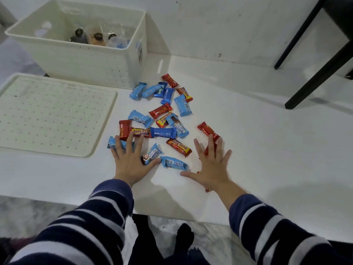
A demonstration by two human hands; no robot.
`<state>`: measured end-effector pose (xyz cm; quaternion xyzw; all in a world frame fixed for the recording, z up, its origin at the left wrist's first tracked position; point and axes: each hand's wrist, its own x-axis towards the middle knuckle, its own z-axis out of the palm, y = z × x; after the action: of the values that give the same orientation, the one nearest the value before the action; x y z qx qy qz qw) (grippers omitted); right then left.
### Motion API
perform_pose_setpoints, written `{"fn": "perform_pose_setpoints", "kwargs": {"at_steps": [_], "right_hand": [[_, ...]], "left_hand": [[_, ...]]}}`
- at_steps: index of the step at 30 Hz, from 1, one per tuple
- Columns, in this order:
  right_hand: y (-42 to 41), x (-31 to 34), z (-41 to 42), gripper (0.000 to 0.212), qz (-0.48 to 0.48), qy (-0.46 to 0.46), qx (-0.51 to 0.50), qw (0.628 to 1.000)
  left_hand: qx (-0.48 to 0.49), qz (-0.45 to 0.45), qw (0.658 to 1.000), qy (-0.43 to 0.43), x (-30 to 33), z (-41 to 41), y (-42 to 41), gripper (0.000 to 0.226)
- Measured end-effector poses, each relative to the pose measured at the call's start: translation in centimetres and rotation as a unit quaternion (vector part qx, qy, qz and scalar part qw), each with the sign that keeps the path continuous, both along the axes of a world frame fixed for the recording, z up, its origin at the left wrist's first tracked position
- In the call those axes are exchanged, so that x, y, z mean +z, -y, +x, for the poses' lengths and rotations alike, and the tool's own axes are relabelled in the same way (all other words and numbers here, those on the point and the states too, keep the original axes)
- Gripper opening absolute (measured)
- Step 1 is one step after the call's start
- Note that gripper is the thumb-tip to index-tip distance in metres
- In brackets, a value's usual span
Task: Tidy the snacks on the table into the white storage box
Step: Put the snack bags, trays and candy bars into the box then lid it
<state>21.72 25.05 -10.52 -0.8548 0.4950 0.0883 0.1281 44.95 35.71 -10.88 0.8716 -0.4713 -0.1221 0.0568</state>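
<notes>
We saw both hands laid flat on the white tabletop [257, 131], fingers straight and spread wide, gripping nothing. Our left hand [129, 161] lay at the near-left edge of the scatter of snacks [162, 119], its fingertips over a light blue wrapper [114, 143] and touching a red wrapper [125, 130] and a "beng-beng" bar [141, 131]. Our right hand [212, 167] lay at the near-right edge of the scatter, covering a red bar [207, 150] that showed between its fingers; another red bar [207, 131] sat just beyond its fingertips. Between the two hands lay a light blue pack [172, 163] and a second "beng-beng" bar [178, 147].

The snacks ran in a loose band from the hands toward the far-left corner of the tabletop, where the white storage box [86, 60] stood with some blurred packets already inside. The farthest wrappers lay just beside its near-right corner. The box's lid [53, 115] lay flat along the left edge, in front of the box. Striped dark blue and white sleeves [107, 207] covered both arms.
</notes>
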Motion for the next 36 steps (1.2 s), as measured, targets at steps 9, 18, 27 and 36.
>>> {"fn": "perform_pose_setpoints", "kwargs": {"at_steps": [9,18,27,36], "right_hand": [[5.2,0.0,5.5,0.116,-0.047,0.020,0.016,0.999],[10.1,-0.1,9.5,0.101,-0.104,0.017,0.075,0.992],[12.0,-0.2,11.8,0.060,-0.187,0.064,0.091,0.976],[10.2,-0.3,11.4,0.052,-0.217,0.043,0.049,0.974]], "left_hand": [[-0.086,-0.045,0.994,0.045,-0.2,4.1,4.3,0.112],[-0.267,-0.059,0.956,0.108,-0.1,9.8,11.5,0.105],[-0.293,-0.134,0.937,0.136,-0.3,10.5,14.4,0.063],[-0.179,-0.148,0.967,0.108,-0.1,8.9,12.6,0.035]]}}
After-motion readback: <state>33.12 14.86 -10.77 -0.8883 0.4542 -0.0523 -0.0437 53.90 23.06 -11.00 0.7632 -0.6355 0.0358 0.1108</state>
